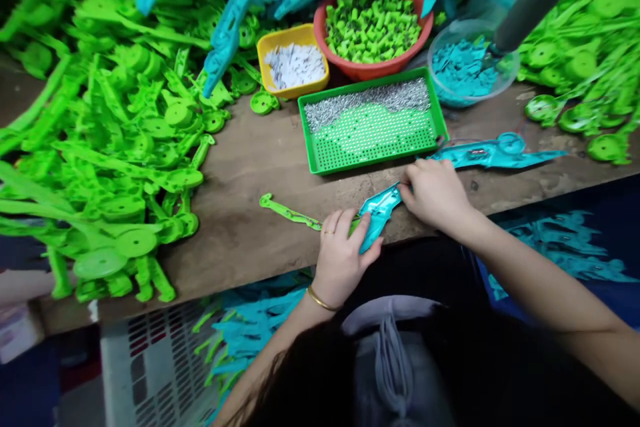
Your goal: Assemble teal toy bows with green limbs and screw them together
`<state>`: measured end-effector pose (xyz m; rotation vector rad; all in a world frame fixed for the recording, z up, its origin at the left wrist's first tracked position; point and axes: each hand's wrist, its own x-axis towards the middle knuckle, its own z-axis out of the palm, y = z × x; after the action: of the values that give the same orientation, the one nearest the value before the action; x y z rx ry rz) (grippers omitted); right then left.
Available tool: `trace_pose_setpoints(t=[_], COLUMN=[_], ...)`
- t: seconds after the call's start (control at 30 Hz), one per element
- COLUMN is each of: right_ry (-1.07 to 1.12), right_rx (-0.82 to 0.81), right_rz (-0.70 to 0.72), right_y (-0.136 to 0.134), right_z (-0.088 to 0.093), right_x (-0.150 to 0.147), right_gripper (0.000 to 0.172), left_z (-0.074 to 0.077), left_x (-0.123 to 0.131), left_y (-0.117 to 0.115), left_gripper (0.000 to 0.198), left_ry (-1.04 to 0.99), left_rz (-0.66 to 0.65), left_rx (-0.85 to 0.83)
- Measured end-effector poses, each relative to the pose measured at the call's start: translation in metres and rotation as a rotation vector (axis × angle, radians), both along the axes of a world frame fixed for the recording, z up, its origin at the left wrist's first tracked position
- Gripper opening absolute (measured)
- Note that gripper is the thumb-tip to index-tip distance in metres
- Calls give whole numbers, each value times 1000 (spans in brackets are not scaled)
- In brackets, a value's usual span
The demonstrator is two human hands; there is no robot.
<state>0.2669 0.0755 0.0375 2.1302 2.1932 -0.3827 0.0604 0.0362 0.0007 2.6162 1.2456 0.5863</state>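
Near the table's front edge, my left hand (343, 257) is closed round a blue plastic piece (377, 213), with its thumb and fingers on the lower end. A long thin green part (290, 213) runs out to the left from under these fingers. My right hand (433, 193) has its fingertips pinched together at the upper right end of the same blue piece; whatever lies between them is too small to make out. Just beyond my right hand lies a second blue piece (485, 153) with a round end and a long point.
A green tray (373, 160) of small metal parts lies ahead, with a yellow bowl (293, 90), a red bowl (373, 70) and a clear tub (475, 101) behind. Green parts (135, 200) are heaped left. A dark pole (545, 0) slants at upper right. A white crate (120, 373) stands below.
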Motion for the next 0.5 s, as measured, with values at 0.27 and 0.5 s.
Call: trace_pose_setpoints(t=[0.27, 0.5], right_ry=[358, 669], right_rx=[162, 743], right_rz=[-75, -720], right_y=[-21, 112], right_z=[42, 78], right_x=[36, 202], right_gripper=[25, 32], left_z=[-4, -24], left_x=[-2, -13], left_y=[4, 9], left_gripper=[31, 43], left_ry=[-18, -25], left_rz=[-15, -42], left_rx=[93, 229])
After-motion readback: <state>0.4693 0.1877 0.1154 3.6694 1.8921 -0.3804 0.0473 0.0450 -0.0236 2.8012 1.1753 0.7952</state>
